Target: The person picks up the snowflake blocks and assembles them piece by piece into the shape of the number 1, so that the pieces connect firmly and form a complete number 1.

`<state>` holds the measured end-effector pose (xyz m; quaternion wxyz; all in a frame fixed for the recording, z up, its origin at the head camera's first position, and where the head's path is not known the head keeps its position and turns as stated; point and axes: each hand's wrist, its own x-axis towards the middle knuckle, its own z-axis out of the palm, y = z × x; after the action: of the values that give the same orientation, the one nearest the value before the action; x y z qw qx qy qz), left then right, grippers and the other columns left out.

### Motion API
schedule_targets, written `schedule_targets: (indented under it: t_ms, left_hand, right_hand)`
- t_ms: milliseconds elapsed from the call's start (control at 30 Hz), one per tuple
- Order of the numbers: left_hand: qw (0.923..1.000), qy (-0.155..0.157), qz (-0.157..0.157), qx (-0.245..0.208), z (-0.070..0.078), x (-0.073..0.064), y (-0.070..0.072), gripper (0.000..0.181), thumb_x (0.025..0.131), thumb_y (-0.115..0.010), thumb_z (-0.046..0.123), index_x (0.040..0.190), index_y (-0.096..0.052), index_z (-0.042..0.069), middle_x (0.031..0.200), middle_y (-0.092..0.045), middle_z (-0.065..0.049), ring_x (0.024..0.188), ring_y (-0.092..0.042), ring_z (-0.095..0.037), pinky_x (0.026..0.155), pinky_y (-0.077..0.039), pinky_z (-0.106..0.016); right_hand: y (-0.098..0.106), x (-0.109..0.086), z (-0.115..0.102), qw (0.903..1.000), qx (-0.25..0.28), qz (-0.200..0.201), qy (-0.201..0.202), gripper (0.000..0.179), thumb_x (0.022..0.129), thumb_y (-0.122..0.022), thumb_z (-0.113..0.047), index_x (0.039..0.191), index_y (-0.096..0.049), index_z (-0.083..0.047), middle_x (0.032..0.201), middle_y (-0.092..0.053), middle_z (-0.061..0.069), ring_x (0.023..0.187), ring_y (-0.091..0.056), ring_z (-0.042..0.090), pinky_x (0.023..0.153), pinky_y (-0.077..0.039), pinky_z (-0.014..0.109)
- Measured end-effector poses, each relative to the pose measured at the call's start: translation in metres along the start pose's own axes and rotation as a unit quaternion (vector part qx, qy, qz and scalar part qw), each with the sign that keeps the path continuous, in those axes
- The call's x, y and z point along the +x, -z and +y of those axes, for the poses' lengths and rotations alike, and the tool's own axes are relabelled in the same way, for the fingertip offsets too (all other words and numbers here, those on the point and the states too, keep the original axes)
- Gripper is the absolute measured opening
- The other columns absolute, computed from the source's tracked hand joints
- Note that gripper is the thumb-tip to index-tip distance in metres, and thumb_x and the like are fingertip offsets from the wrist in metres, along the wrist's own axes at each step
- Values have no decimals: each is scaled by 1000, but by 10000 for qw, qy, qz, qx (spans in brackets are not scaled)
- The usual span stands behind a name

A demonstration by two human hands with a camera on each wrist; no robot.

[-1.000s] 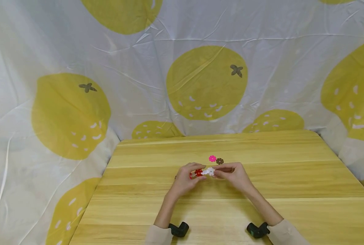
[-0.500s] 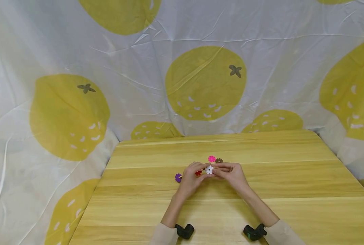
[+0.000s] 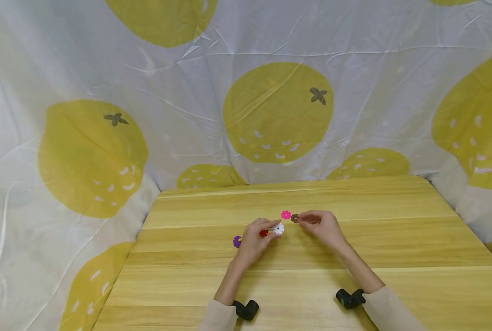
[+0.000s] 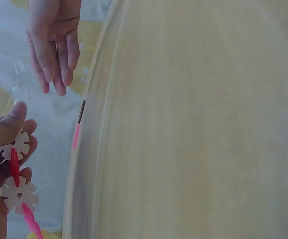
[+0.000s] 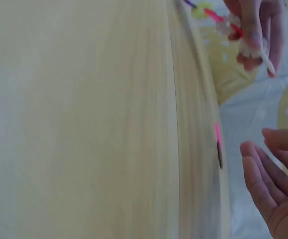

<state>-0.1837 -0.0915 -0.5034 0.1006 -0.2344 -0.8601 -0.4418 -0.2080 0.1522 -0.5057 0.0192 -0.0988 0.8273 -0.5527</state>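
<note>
My left hand (image 3: 251,241) pinches a chain of slotted plastic snowflake discs joined edge to edge. At its right end a white disc (image 3: 278,228) faces the head camera, with a red disc (image 3: 263,233) beside it between the fingers. A purple disc (image 3: 237,242) sticks out past the hand's other side. The left wrist view shows another white disc (image 4: 20,195) and a pink disc (image 4: 32,221) further along the chain. Nothing is held in my right hand (image 3: 325,228); its fingertips are close to a brown disc (image 3: 294,218) on the table.
A loose pink disc (image 3: 285,214) lies beside the brown one, beyond my hands on the wooden table (image 3: 378,239). A white curtain (image 3: 179,110) printed with yellow lemons hangs behind the table. Each wrist carries a black camera mount (image 3: 246,310).
My right hand has let go of the white disc and moved right and away, to the brown disc. My left hand has shifted slightly left with the chain, and the purple end has come into view.
</note>
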Motion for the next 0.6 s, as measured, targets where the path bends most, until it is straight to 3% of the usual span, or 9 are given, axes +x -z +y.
schedule_targets:
  t_ms: [133, 333, 600]
  left_hand:
    - [9996, 216, -134, -135, -1, 0, 0, 35, 88, -81, 9, 122, -76, 3, 112, -78, -9, 105, -71, -22, 90, -59, -33]
    - [9986, 425, -178, -273, -2, 1, -1, 36, 88, -81, 8, 123, -75, 3, 115, -77, -9, 106, -70, -22, 90, -58, -28]
    - [9965, 572, -171, -582, 0, 2, 0, 33, 85, -84, 7, 117, -78, 9, 110, -78, -7, 104, -70, -20, 88, -58, -26]
  right_hand:
    - [7, 10, 5, 9976, -656, 181, 111, 26, 92, -77, -6, 117, -75, 2, 114, -77, 20, 98, -74, 32, 80, -61, 32]
    - [8, 22, 14, 9975, -690, -60, -138, 33, 91, -79, -7, 122, -73, 3, 118, -74, 23, 98, -73, 32, 78, -61, 32]
    - [5, 33, 19, 9954, -898, -306, -140, 37, 89, -80, -9, 123, -72, 4, 115, -74, 24, 89, -69, 24, 72, -54, 30]
